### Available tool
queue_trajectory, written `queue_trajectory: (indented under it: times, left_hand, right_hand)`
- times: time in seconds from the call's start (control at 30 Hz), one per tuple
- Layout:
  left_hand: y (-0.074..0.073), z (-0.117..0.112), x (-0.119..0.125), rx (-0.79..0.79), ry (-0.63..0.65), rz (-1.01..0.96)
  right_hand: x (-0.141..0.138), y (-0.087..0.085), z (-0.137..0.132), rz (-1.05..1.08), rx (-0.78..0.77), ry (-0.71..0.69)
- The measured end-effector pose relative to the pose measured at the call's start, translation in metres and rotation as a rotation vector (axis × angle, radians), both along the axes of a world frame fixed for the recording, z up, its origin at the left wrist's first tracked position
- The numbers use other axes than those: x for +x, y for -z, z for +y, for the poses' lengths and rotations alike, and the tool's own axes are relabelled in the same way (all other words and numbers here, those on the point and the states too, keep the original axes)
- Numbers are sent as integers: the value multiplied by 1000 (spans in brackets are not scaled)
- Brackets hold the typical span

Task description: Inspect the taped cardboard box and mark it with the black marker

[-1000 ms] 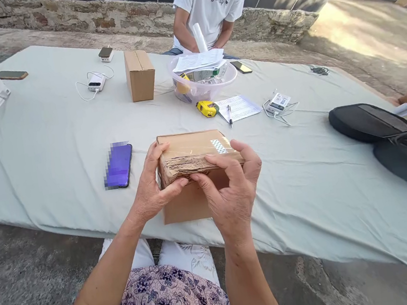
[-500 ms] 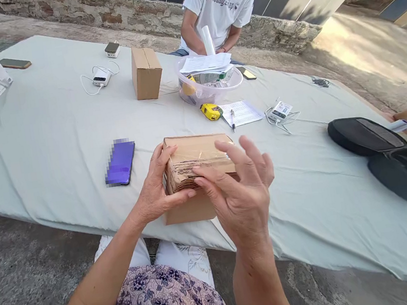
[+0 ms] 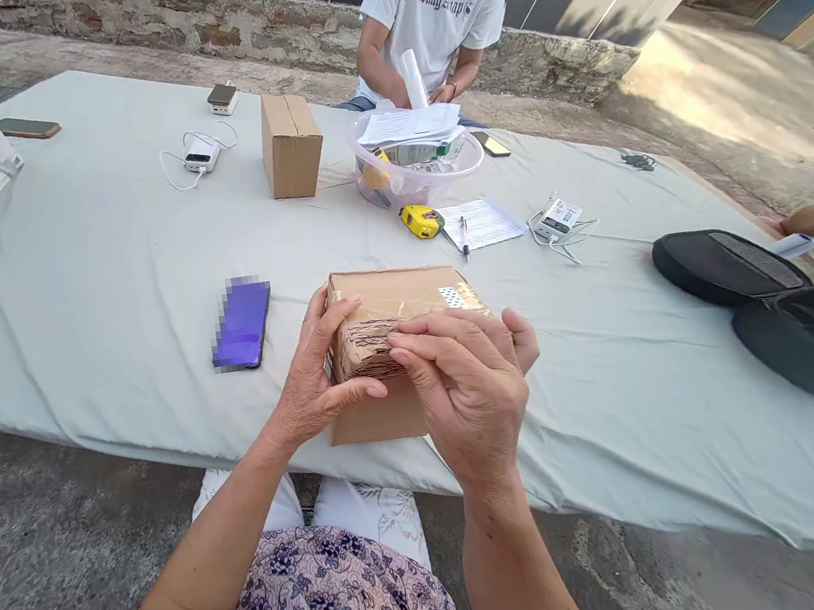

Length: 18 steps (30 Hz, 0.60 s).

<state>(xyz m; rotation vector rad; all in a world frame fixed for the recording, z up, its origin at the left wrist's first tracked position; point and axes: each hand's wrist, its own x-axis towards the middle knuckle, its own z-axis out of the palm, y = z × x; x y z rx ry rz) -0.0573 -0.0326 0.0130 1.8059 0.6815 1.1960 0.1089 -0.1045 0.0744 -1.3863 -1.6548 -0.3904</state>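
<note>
A taped cardboard box (image 3: pixel 396 304) rests near the front edge of the pale green cloth (image 3: pixel 107 276), on top of a flat cardboard piece (image 3: pixel 370 421). My left hand (image 3: pixel 315 373) grips the box's left end, thumb under its near edge. My right hand (image 3: pixel 470 382) is curled over the near right side, fingertips pressed on the top front edge. A purple phone (image 3: pixel 241 323) lies just left of the box.
Farther back stand a small upright carton (image 3: pixel 291 146), a clear bowl with papers (image 3: pixel 417 157), a yellow tape measure (image 3: pixel 420 221), a pen on a sheet (image 3: pixel 479 224) and small chargers (image 3: pixel 200 154). A person in a white shirt (image 3: pixel 437 8) sits opposite. Black bags (image 3: pixel 776 293) lie right.
My right hand lifted off the box with fingers spread, then came back down and closed on the near top edge. The left hand kept its grip.
</note>
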Motion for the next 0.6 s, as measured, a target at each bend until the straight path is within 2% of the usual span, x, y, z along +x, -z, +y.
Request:
queue_trajectory:
  times: [0.07, 0.13, 0.23, 0.3, 0.33, 0.37, 0.4, 0.43, 0.47, 0.6]
  left_hand:
    - [0, -1, 0, -3, 0, 4]
    - [3, -1, 0, -31, 11, 6]
    - [11, -2, 0, -181, 74, -14]
    - [16, -3, 0, -298, 115, -29]
    - [17, -3, 0, -334, 121, -33]
    - [18, -3, 0, -352, 119, -32]
    - [19, -3, -1, -355, 108, -27]
    - [19, -3, -1, -352, 95, -21]
    - [19, -3, -1, -347, 86, -18]
    - [19, -4, -1, -335, 82, -31]
  right_hand:
    - [2, -1, -2, -35, -16, -24]
    - [6, -2, -4, -28, -21, -105]
    - [20, 1, -5, 246, 129, -200]
    - [38, 10, -1, 490, 261, -84]
    - [50, 18, 2, 560, 270, 38]
    - [64, 26, 6, 582, 173, 170]
    - [79, 36, 10, 568, 3, 290]
    - [93, 47, 14, 508, -228, 384]
    - [106, 57, 17, 479, -339, 418]
    - [135, 93, 20, 341, -535, 485]
